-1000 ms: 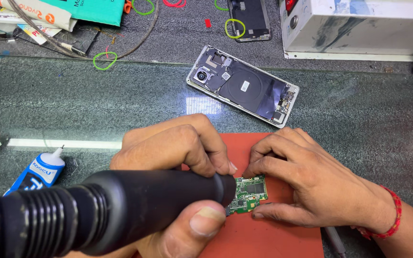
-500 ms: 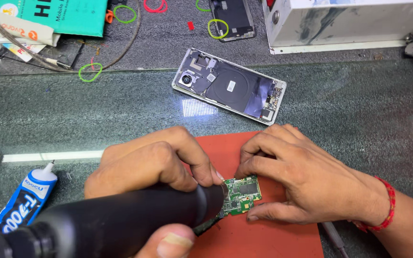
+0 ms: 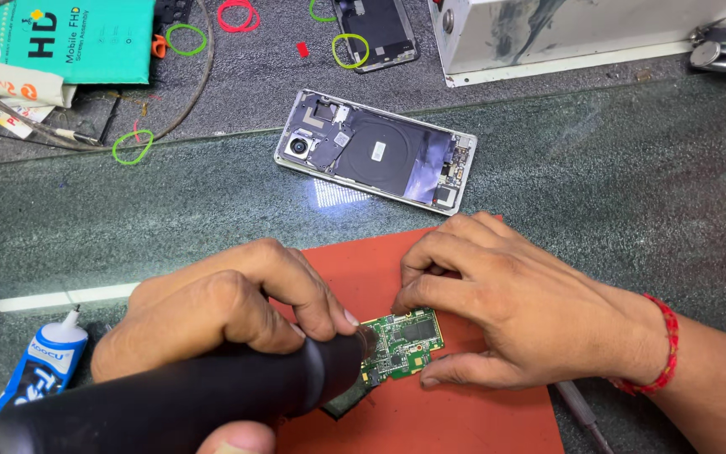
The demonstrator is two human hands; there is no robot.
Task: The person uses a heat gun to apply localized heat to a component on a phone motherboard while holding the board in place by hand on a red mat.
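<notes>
In the head view, the left hand (image 3: 212,315) has its fingers closed around a thick black hot-air tool (image 3: 170,403) that runs from the lower left corner up toward the middle, its nozzle end right at the left edge of a small green circuit board (image 3: 403,343). The board lies flat on a red mat (image 3: 455,420) spread on the dark glass-topped desk (image 3: 615,193). The right hand (image 3: 514,307) rests palm down on the mat, its fingers curled and pressing on the board from the upper and right sides, thumb along the lower edge; a red thread band (image 3: 661,345) circles that wrist. Beyond the mat, well apart from the hands, an opened phone body (image 3: 376,151) lies tilted with its inner parts showing. A blue and white glue tube (image 3: 44,366) lies near the left hand at the lower left. Farther back are green and red rubber bands, a teal box (image 3: 69,38) and a grey metal case (image 3: 565,29).
</notes>
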